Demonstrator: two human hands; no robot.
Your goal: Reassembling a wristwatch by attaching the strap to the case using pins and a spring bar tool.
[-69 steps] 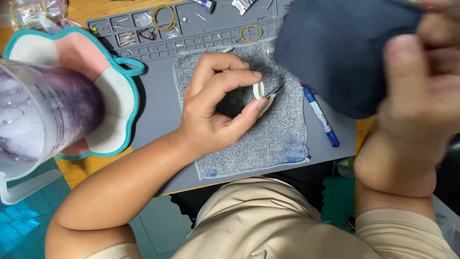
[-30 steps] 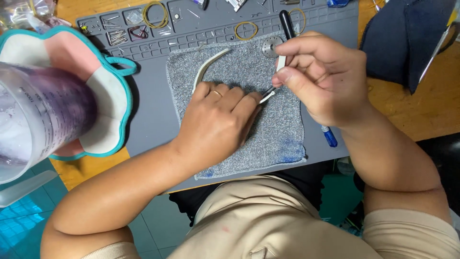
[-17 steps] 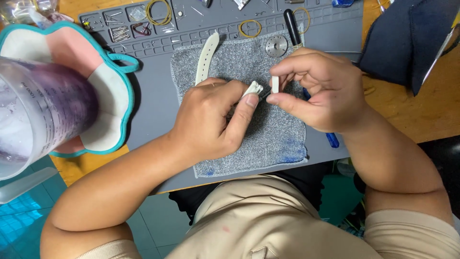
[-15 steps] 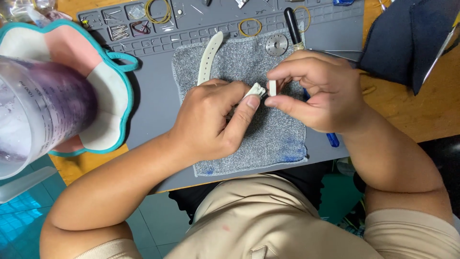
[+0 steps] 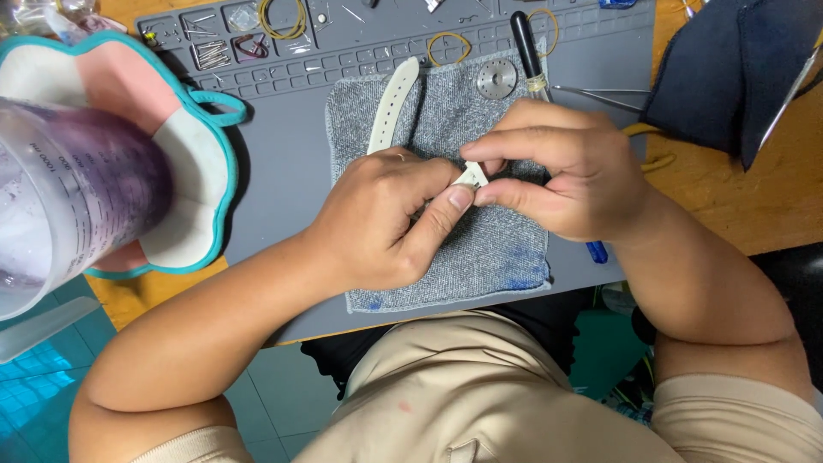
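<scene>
A grey mat (image 5: 283, 154) carries a grey cloth (image 5: 480, 257). Over the cloth, the left hand (image 5: 386, 219) and right hand (image 5: 557, 176) both pinch a small white part (image 5: 471, 177), fingertips closed on it. A white strap (image 5: 390, 107) lies beside them.

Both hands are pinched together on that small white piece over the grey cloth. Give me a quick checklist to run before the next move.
1. Small white piece pinched between both hands: ok, left hand and right hand meet on it.
2. Work sits over the grey cloth: ok.
3. What the piece joins to: cannot tell, fingers cover it.
4. White strap on the cloth: ok, its upper end lies free above the left hand.
5. Round metal disc stays on the cloth: ok, at the top edge, apart from the hands.
6. Black-handled tool within reach: ok, just above the right hand.
</scene>
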